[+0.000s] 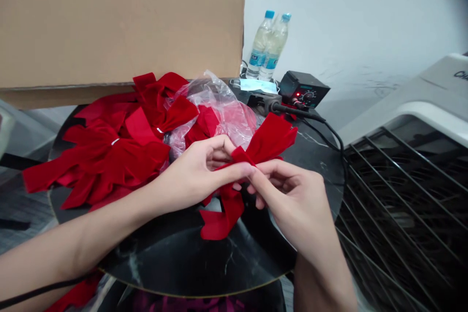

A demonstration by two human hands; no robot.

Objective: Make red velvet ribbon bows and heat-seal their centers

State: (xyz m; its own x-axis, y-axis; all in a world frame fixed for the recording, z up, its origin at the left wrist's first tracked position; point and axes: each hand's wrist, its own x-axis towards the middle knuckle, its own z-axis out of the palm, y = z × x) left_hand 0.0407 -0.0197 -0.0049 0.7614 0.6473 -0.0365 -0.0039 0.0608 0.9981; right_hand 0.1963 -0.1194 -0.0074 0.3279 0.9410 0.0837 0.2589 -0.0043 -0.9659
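The fingers (237, 172) partly hide the red ribbon (272, 137), and the left edge cuts off the cardboard box (120, 24).

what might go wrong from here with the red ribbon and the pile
The ribbon is pinched between fingers and thumbs, so its folds may loosen if the left hand or right hand slips. The bows overhang the table at left and might slide off. The cable appears close behind the ribbon and could snag it.
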